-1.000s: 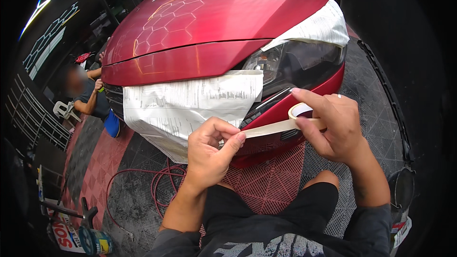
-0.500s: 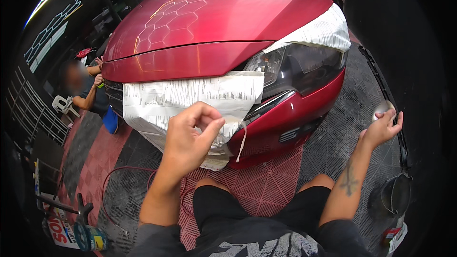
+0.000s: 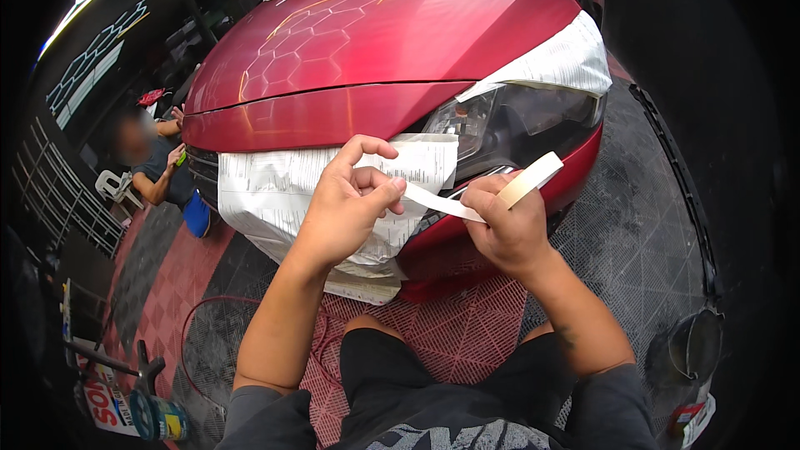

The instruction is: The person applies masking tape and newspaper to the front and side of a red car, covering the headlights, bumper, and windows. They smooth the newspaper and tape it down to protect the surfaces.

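A cream roll of masking tape (image 3: 532, 181) is gripped in my right hand (image 3: 510, 225), in front of the headlight and bumper of a red car. From it a strip of tape (image 3: 444, 203) runs left to my left hand (image 3: 354, 200), which pinches its free end between thumb and finger. Behind my left hand, printed masking paper (image 3: 267, 179) hangs over the grille area below the hood (image 3: 350, 42). The headlight (image 3: 521, 125) is bare in front, and another sheet of paper (image 3: 562, 62) lies along its upper edge.
A co-worker (image 3: 158, 171) crouches at the car's far left side, hands at its front corner. A red hose (image 3: 187, 325) curls on the tiled floor. At lower left stands a round tub (image 3: 158, 417); a long black trim strip (image 3: 675, 167) lies along the right.
My right hand has come in from the far right with the tape roll, close to my left hand. The strip that dangled from my left hand now stretches between both hands.
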Demonstrator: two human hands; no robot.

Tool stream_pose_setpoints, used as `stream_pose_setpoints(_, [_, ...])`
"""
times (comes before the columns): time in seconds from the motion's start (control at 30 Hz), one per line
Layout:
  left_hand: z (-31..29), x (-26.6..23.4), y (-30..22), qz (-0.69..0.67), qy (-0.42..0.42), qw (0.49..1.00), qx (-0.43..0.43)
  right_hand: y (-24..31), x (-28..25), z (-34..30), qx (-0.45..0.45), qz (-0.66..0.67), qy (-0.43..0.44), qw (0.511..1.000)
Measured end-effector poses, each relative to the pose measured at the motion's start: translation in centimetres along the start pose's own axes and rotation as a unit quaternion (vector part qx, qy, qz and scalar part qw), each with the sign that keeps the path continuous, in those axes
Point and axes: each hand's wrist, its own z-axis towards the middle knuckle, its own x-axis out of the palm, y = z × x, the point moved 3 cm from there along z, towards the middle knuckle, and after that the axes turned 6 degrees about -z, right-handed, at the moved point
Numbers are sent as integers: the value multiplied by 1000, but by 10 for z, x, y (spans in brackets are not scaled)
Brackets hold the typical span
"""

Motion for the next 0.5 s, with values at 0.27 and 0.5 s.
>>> stream_pose_setpoints(0.27, [-1, -21, 15, -7, -9, 1000, -8, -21, -24, 26, -3, 130, 158, 979])
stream_pose_setpoints(0.5, [-2, -20, 23, 53, 86, 995, 5, -31, -34, 38, 72, 222, 237, 943])
